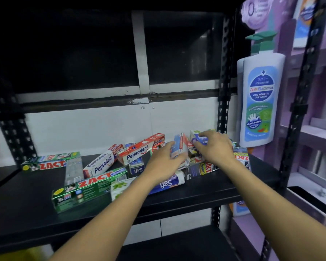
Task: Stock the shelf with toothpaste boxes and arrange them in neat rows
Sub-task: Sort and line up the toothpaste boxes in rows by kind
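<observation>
Left hand [163,163] pinches a slim cardboard box [179,146]; right hand [215,146] clasps a second box [199,138].

Single head view, facing forward-down, near shelf [215,187].

A green box [88,189] reads "ZACT", a red-white box [141,150] "Pepsodent", a blue box [167,183] "Safi", the bottle cutout [260,98] "Anti-Bacterial".

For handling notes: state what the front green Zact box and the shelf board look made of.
The green Zact box looks like glossy printed cardboard: sharp folded edges, shiny highlights. The shelf board is matte black, perhaps painted metal or laminate; unclear.
</observation>
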Tool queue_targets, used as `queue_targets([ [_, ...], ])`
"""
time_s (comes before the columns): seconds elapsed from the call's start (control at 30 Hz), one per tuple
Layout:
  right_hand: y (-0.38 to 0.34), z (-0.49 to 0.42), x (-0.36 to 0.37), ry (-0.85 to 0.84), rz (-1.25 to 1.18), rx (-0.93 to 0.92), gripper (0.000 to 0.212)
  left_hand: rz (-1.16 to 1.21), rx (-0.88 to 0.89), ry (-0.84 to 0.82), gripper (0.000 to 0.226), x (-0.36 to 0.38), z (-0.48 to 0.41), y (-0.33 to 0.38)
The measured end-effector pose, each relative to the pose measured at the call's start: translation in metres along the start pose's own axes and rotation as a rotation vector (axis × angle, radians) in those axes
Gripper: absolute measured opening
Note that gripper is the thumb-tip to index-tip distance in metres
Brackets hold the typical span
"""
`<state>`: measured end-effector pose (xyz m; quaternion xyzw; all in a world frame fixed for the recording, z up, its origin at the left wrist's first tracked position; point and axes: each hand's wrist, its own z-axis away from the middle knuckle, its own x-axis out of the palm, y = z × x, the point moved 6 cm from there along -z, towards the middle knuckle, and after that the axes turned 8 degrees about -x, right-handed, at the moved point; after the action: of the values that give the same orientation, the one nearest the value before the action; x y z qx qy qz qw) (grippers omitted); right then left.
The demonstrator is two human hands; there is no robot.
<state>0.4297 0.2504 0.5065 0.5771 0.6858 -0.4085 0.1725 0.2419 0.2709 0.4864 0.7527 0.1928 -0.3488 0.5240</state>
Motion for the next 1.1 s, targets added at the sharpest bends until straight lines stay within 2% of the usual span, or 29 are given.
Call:
queue_targets([
  [0.1, -0.035, 0.004, -0.001, 0.05, -0.045, -0.16, 0.035, 0.001, 0.049, 0.049, 0.065, -0.03, 0.014, -0.008],
  [0.27, -0.108, 0.023, 0.022, -0.003, -0.065, -0.357, 0.032, -0.024, 0.021, 0.184, 0.038, -0.092, 0.043, -0.052],
  [0.37, -0.152, 0.039, 0.045, -0.101, -0.144, -0.446, 0.036, -0.036, -0.053, 0.243, 0.028, -0.128, 0.064, -0.093],
  [0.47, -0.19, 0.054, 0.068, -0.213, -0.187, -0.525, 0.037, -0.085, -0.141, 0.32, 0.027, -0.159, 0.085, -0.137],
  [0.67, -0.224, 0.069, 0.104, -0.413, -0.239, -0.554, 0.035, -0.07, -0.288, 0.391, 0.026, -0.184, 0.122, -0.204],
  [0.8, -0.224, 0.068, 0.108, -0.383, -0.254, -0.515, 0.03, 0.012, -0.279, 0.428, 0.021, -0.183, 0.131, -0.21],
  [0.93, -0.219, 0.069, 0.112, -0.396, -0.28, -0.486, 0.028, 0.029, -0.246, 0.378, 0.029, -0.174, 0.134, -0.201],
  [1.1, -0.209, 0.072, 0.118, -0.365, -0.317, -0.468, 0.032, 0.092, -0.201, 0.357, 0.028, -0.167, 0.137, -0.19],
])
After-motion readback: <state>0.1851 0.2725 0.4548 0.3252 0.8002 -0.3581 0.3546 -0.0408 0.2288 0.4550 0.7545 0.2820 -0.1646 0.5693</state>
